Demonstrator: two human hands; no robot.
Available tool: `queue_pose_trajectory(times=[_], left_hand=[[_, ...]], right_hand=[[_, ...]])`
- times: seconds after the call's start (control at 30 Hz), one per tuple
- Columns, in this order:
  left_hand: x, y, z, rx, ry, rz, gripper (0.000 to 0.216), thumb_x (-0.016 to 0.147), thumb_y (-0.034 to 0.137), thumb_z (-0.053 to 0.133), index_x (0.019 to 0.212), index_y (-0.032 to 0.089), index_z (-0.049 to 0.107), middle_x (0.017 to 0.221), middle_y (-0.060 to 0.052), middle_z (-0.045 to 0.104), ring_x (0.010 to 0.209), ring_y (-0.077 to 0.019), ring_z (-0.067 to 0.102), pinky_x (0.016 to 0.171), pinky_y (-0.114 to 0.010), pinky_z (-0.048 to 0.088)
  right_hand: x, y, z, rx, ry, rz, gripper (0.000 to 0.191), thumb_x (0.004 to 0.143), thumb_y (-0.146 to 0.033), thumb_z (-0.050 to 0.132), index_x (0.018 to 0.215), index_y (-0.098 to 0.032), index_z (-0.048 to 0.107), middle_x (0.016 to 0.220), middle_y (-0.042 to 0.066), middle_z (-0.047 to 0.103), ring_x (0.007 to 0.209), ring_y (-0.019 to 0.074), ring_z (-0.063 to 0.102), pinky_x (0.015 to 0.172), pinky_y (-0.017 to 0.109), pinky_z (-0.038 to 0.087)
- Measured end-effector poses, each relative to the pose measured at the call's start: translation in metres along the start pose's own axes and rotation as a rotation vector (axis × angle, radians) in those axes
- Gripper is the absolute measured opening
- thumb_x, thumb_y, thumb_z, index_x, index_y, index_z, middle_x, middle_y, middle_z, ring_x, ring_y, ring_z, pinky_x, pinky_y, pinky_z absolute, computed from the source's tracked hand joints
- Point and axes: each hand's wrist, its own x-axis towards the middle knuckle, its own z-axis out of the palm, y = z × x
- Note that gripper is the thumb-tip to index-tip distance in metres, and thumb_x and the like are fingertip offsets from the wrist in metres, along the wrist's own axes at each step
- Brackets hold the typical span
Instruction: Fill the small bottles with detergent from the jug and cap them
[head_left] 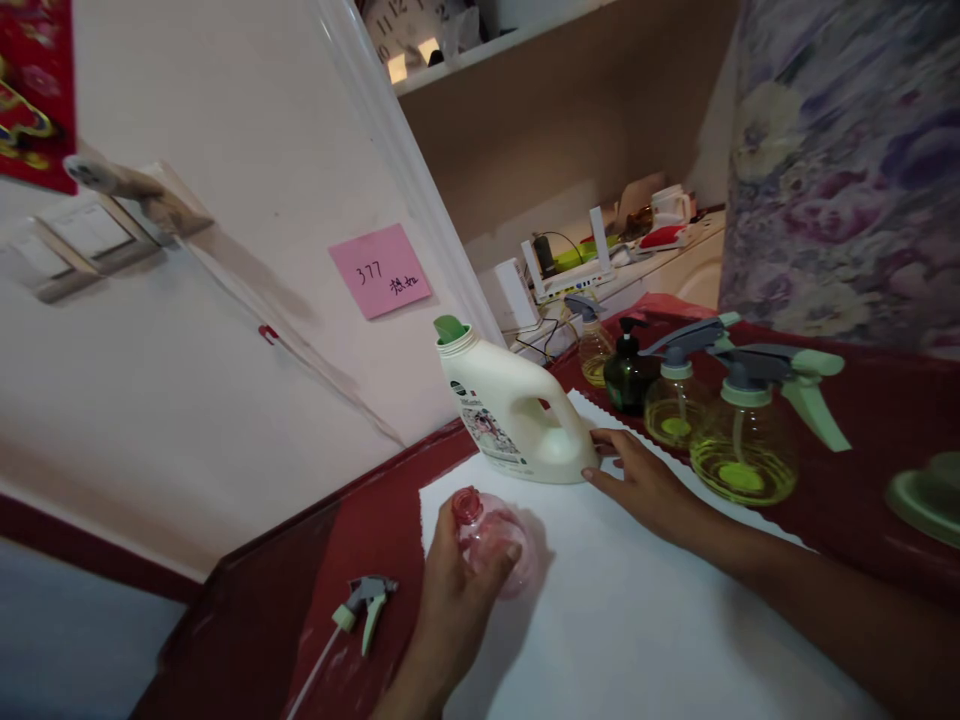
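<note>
My left hand (457, 590) is closed round a small clear pink bottle (499, 535) with no cap, standing on a white mat (637, 620). My right hand (645, 480) rests with fingers stretched out against the base of a cream detergent jug (517, 405) with a green cap, which stands on the mat's far edge. A detached spray head with a green trigger and long tube (360, 610) lies on the red tabletop (360, 540) left of my left hand.
Two clear spray bottles with yellow liquid (742, 440) (675, 400), a dark green pump bottle (628, 372) and a smaller spray bottle (592, 345) stand behind the mat. A pink note (381, 270) is stuck on the wall. A green lid (926, 495) lies at the right.
</note>
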Motion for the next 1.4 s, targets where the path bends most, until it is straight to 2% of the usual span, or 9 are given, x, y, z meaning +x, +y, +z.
queue_pose_trajectory(times=[0.13,0.3,0.47,0.53,0.7,0.87,1.07,1.2,1.4], left_hand=[[-0.001,-0.007,0.006,-0.042,-0.021,0.001,0.073,0.085,0.049,0.075,0.144,0.026,0.038,0.149,-0.016,0.052,0.132,-0.0316,0.058,0.111,-0.048,0.048],[-0.004,-0.003,-0.004,0.101,-0.055,0.013,0.088,0.084,0.050,0.076,0.154,0.023,0.030,0.163,-0.017,0.039,0.151,-0.0327,0.037,0.124,-0.050,0.030],[-0.015,-0.002,-0.026,0.262,-0.142,0.014,0.078,0.085,0.046,0.077,0.153,0.027,0.044,0.158,-0.011,0.051,0.148,-0.0345,0.043,0.123,-0.052,0.032],[-0.019,-0.004,-0.042,0.344,-0.115,0.000,0.071,0.086,0.047,0.074,0.150,0.026,0.050,0.156,-0.011,0.054,0.145,-0.0336,0.047,0.120,-0.051,0.036],[-0.025,-0.014,-0.109,0.669,0.136,-0.080,0.060,0.094,0.054,0.054,0.142,0.019,0.058,0.148,-0.016,0.060,0.137,-0.0322,0.056,0.113,-0.049,0.044],[-0.034,-0.032,-0.162,0.896,0.147,-0.155,0.051,0.090,0.045,0.052,0.126,0.012,0.070,0.129,-0.023,0.071,0.126,-0.0424,0.061,0.109,-0.058,0.041],[-0.041,-0.054,-0.165,1.009,0.059,-0.196,0.036,0.088,0.032,0.050,0.110,0.020,0.075,0.116,-0.018,0.077,0.112,-0.0367,0.070,0.099,-0.047,0.049],[-0.037,-0.058,-0.160,1.034,0.074,-0.205,0.034,0.088,0.028,0.049,0.109,0.021,0.074,0.115,-0.017,0.078,0.109,-0.0347,0.071,0.097,-0.045,0.049],[-0.031,-0.045,-0.171,0.981,0.129,-0.190,0.043,0.089,0.037,0.046,0.115,0.018,0.074,0.117,-0.018,0.078,0.111,-0.0358,0.072,0.098,-0.047,0.051]], right_hand=[[0.001,0.002,0.000,-0.008,-0.005,-0.014,0.048,0.084,-0.046,0.060,0.126,-0.022,0.055,0.132,0.012,0.061,0.120,0.0308,0.060,0.099,0.050,0.048],[0.001,0.004,0.000,-0.016,-0.001,-0.018,0.050,0.083,-0.047,0.060,0.127,-0.023,0.055,0.132,0.013,0.062,0.118,0.0320,0.061,0.096,0.050,0.051],[-0.001,0.005,-0.002,-0.037,-0.008,0.024,0.061,0.080,-0.057,0.060,0.128,-0.020,0.056,0.132,0.017,0.062,0.112,0.0361,0.064,0.083,0.051,0.055],[-0.001,0.004,-0.003,-0.045,-0.017,0.046,0.066,0.078,-0.060,0.059,0.128,-0.018,0.056,0.131,0.018,0.062,0.107,0.0371,0.065,0.078,0.051,0.055],[-0.002,0.003,-0.004,-0.047,-0.019,0.056,0.065,0.075,-0.058,0.060,0.127,-0.020,0.057,0.130,0.015,0.064,0.112,0.0363,0.064,0.084,0.051,0.053],[-0.003,0.002,-0.003,-0.032,-0.010,0.046,0.060,0.076,-0.057,0.062,0.125,-0.022,0.058,0.130,0.014,0.064,0.111,0.0348,0.064,0.083,0.048,0.053],[-0.003,-0.003,-0.001,-0.020,0.118,0.043,0.057,0.077,-0.059,0.061,0.119,-0.022,0.056,0.124,0.015,0.063,0.106,0.0323,0.063,0.084,0.048,0.053],[-0.006,-0.010,-0.004,-0.007,0.206,0.035,0.050,0.081,-0.058,0.059,0.116,-0.022,0.055,0.102,0.009,0.063,0.087,0.0261,0.062,0.077,0.044,0.053],[-0.009,-0.018,-0.004,0.021,0.149,-0.016,0.040,0.085,-0.055,0.059,0.108,-0.022,0.059,0.090,0.005,0.064,0.079,0.0235,0.061,0.073,0.040,0.051]])
